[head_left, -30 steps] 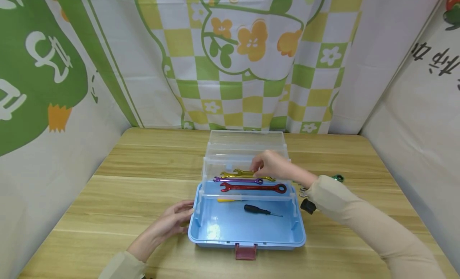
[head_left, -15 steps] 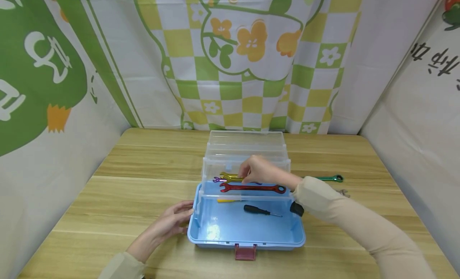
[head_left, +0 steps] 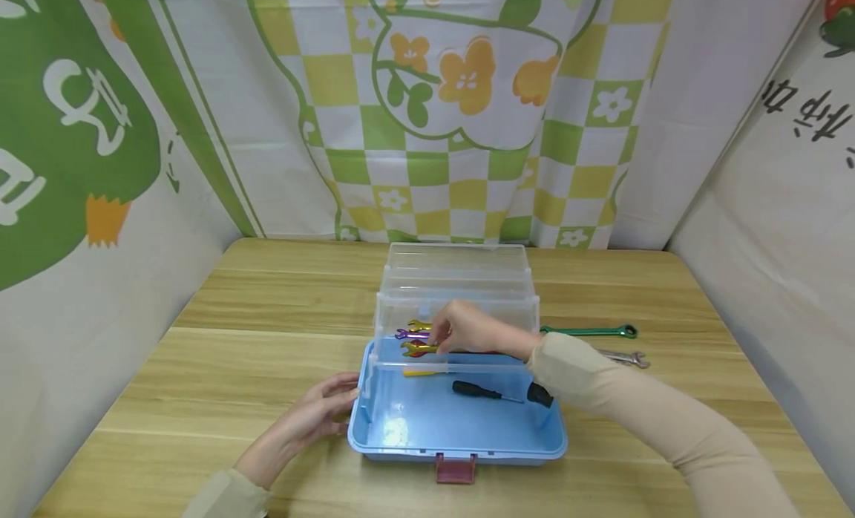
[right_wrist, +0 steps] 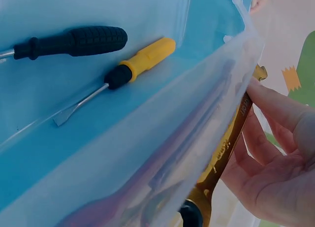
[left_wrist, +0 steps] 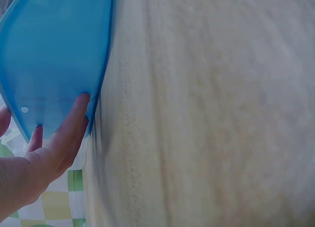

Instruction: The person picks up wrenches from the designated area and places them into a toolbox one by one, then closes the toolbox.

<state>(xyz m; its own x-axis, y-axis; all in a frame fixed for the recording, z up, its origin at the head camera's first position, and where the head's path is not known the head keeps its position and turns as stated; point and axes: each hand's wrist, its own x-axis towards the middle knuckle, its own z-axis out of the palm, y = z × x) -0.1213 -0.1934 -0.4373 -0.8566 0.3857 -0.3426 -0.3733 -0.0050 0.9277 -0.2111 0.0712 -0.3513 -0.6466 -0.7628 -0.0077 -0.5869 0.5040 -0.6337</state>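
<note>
Counting three tray wrenches (head_left: pixel 417 338), two screwdrivers (head_left: pixel 482 390).

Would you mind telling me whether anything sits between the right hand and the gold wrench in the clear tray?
Nothing visible does. The right hand already holds the gold wrench, fingers curled round its shaft. The clear tray wall lies beside the wrench on the camera's side, not between it and the hand.

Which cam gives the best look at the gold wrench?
Right wrist: the gold wrench fills the frame's right side, its shaft held by the right hand behind the clear tray wall. Head view shows only its small open end beside the hand. Left wrist shows none of it.
</note>
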